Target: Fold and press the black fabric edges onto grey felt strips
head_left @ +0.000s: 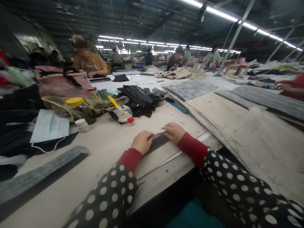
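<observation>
Your left hand (142,142) and right hand (173,133), palms down on a narrow dark grey fabric strip (157,142), grip not discernible, cream work table (102,167) beneath, yellow-handled brush (116,106) beyond

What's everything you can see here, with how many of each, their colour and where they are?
plastic bottle with brush: 1, clear with yellow handle and red cap, on the table ahead of the hands
jar: 1, yellow lid, left of the bottle
face mask: 1, pale blue, table's left side
pile of fabric strips: 1, black, ahead of the hands
felt strip: 1, grey, lower left
bag: 1, pink, far left
sheets: several, beige and grey, right side
co-workers: several, along the hall
dark strip: 1, dark grey, under the hands
left hand: 1, on the strip
right hand: 1, on the strip
sleeves: 2, black with white dots, red cuffs
</observation>
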`<state>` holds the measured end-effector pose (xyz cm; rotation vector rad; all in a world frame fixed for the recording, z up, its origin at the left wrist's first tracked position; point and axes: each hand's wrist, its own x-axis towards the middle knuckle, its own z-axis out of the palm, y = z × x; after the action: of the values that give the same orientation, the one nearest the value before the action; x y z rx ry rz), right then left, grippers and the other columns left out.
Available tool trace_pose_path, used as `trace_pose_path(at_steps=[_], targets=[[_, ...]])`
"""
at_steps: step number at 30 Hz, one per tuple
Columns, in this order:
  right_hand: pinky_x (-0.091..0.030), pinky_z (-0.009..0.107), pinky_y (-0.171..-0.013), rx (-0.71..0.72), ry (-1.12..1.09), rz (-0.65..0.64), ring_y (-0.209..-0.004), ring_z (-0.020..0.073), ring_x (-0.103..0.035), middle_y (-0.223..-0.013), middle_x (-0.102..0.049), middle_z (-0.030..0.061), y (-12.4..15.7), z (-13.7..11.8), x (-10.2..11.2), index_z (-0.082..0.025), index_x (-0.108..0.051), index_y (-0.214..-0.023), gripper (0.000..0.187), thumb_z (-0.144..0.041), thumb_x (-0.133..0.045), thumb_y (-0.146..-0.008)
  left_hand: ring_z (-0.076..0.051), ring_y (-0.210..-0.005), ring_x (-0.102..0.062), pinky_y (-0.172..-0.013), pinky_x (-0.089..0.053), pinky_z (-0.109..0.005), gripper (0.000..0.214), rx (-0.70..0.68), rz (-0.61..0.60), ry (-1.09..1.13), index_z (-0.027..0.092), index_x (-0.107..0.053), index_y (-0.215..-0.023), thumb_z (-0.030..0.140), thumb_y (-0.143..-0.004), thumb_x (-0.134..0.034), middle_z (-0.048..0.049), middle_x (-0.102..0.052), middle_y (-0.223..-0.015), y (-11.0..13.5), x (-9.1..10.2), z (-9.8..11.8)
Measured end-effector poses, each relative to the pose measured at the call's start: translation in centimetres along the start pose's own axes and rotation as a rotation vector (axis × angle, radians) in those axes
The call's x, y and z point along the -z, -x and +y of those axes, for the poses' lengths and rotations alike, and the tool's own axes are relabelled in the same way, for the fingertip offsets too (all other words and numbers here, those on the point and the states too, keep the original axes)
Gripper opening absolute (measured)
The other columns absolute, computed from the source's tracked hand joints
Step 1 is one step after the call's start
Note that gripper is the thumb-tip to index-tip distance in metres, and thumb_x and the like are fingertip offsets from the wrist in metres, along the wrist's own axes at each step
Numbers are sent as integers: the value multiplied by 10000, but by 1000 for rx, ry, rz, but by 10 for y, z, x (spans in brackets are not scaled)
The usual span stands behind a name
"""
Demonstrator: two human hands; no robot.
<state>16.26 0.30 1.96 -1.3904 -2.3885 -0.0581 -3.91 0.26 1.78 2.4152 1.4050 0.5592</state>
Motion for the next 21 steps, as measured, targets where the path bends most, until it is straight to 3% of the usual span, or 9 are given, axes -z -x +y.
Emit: trace_pose_path(at_steps=[3, 8, 15, 21], targets=[[-371, 313, -828, 78, -58, -41, -899, 180, -481, -991, -564, 91, -7, -10, -8, -134, -576, -1041, 318, -192, -478, -744, -164, -870, -516, -789, -388, -258, 249, -11, 18, -17, 212, -612, -957, 245, -791, -429, -49, -570, -890, 0, -2, 1], [-377, 299, -834, 83, -162, -77, -884, 166, -485, -943, -558, 88, -11, -11, -18, -126, -591, -1010, 309, -141, -465, -728, -160, -871, -517, -795, -387, -258, 255, 3, 25, -21, 226, -616, -964, 225, -793, -427, -43, -569, -886, 1, -4, 2], [-375, 295, -819, 71, -211, -92, -859, 159, -483, -900, -548, 85, -11, -10, -16, -126, -604, -932, 247, -137, -481, -718, -158, -868, -522, -794, -392, -257, 245, 30, 34, 16, 240, -631, -934, 207, -777, -446, -32, -574, -879, 0, -6, 1], [-385, 277, -772, 121, -125, -96, -810, 152, -484, -843, -551, 78, -10, -14, -13, -126, -610, -879, 207, -123, -469, -727, -147, -863, -520, -797, -397, -243, 241, 14, 20, -45, 253, -643, -889, 182, -765, -448, -12, -578, -882, -2, -6, 1]])
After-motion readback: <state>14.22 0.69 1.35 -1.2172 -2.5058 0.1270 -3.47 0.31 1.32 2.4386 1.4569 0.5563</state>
